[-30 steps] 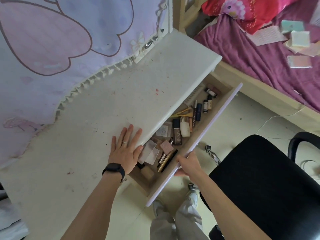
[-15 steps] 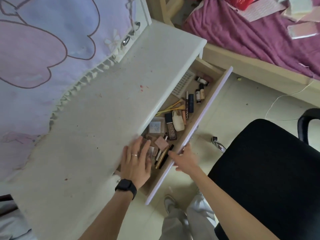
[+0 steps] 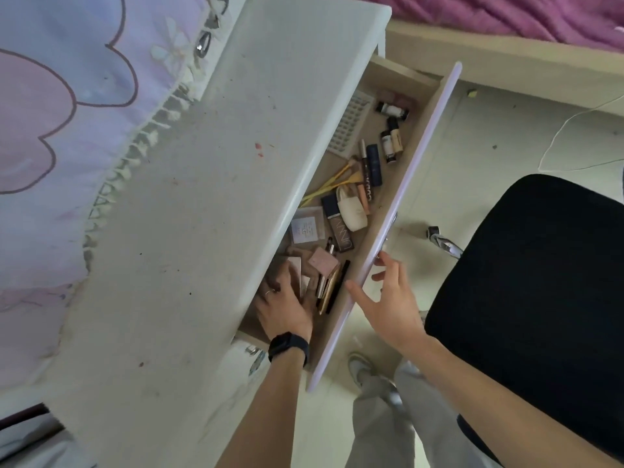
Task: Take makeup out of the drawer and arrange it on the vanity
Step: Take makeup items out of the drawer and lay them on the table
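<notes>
Head view, looking down: a white vanity surface runs diagonally across the picture, with its drawer pulled out along the right edge. Makeup lies scattered along the drawer's length: tubes, pencils, small bottles and compacts.

The left hand is down inside the near end of the drawer. Its fingers lie over a stack of flat pale palettes, partly under the surface's overhang. I cannot tell whether its grip has closed on them. The palettes lie flat, directly under and ahead of those fingers, so the left hand is far nearer to them.

The right hand hovers at the drawer front, its grip wide and holding nothing. A black chair stands to the right.

A second ago the left hand lay flat on the surface and the right gripped the drawer front. The left has since dropped into the drawer and the right has let go.
</notes>
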